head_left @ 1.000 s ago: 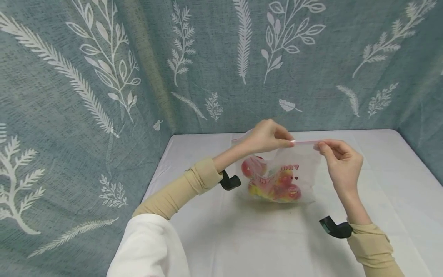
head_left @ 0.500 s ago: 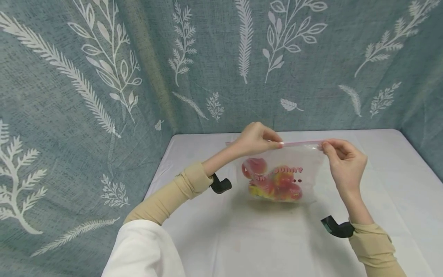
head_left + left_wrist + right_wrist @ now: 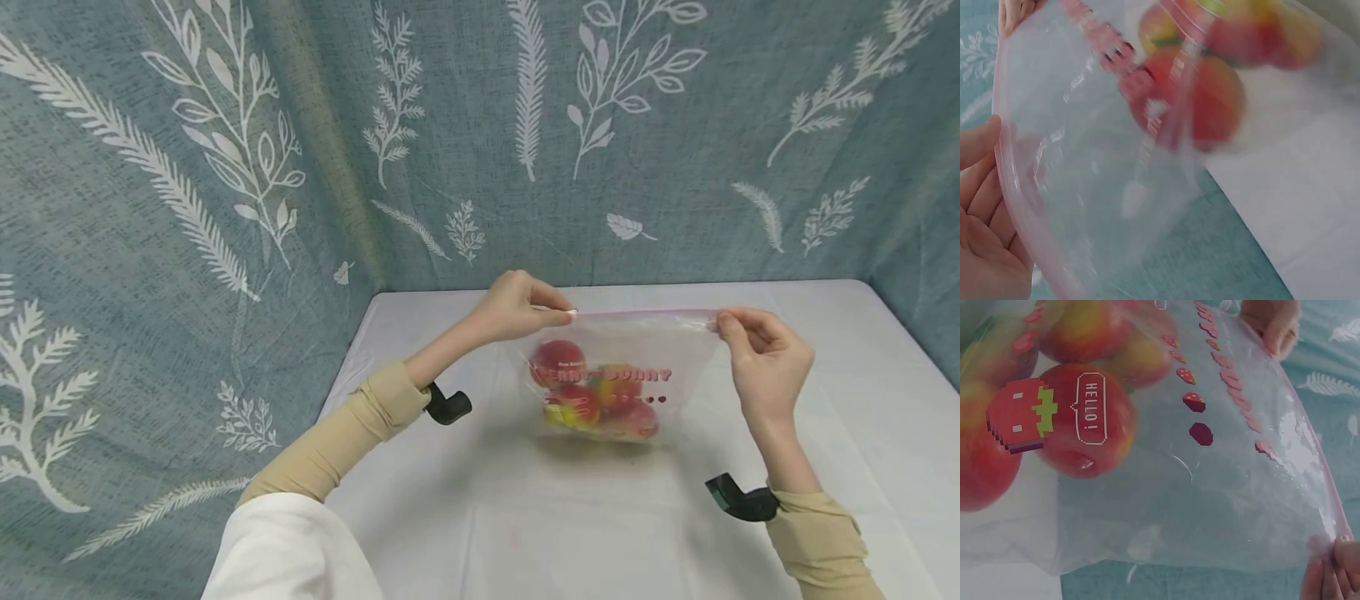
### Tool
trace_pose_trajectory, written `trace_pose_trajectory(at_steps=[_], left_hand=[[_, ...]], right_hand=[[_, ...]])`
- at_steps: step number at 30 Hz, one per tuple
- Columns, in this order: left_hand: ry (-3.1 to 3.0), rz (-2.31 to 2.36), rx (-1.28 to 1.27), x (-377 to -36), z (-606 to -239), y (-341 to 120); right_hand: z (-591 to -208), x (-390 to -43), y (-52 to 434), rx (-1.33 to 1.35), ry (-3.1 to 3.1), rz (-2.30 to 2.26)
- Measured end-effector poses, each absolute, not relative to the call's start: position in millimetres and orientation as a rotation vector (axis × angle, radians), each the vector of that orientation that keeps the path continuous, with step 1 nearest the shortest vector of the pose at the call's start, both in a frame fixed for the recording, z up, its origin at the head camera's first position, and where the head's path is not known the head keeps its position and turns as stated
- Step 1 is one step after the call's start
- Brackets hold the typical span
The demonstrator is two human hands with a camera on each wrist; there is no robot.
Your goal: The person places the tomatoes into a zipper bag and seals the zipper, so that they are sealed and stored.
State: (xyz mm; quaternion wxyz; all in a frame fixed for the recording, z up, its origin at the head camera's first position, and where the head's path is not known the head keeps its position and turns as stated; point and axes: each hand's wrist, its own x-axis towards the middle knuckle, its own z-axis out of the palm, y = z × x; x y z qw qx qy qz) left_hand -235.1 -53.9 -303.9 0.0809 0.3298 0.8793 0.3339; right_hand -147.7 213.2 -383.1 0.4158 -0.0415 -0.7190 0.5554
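Note:
A clear zip-top plastic bag [image 3: 682,346] with a pink zip strip [image 3: 645,316] and pink printed lettering hangs low over the white table. Several red-and-yellow apple-like fruits [image 3: 557,362] lie bunched in its lower part. With thumb and fingers, my left hand [image 3: 521,308] pinches the strip toward its left end. At the right end, the bag's top corner is pinched by my right hand [image 3: 770,367]. The strip runs nearly straight between them. In the right wrist view, the bag's printed wall [image 3: 1222,500] is pulled taut.
A white-covered table [image 3: 540,533] lies beneath the bag. Blue-green curtains [image 3: 480,150] with white leaf patterns enclose the back and sides. Black wrist-worn cameras stick out near the left cuff [image 3: 393,396] and the right cuff [image 3: 813,529].
My left hand has slid left along the zip strip, while my right hand has shifted slightly right. The bag's top is now stretched wider and its lettering shows more fully.

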Motion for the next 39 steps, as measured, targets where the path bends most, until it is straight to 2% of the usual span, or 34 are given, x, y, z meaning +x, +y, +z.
trace_pose_trajectory(at_steps=[14,28,39], left_hand=[[2.628,1.24,0.784,-241.5,-325.0,-107.4],[2.342,1.805,0.706,-237.9,-363.3,-103.5],[2.193,1.773,0.607,-229.4,-399.7,-95.5]], right_hand=[[-393.1,-141.3,236.1,-0.183,-1.776,1.394],[-400.1,-139.6,234.7,-0.082,-1.53,1.784],[-412.4,-129.4,233.2,-0.087,-1.699,1.858]])
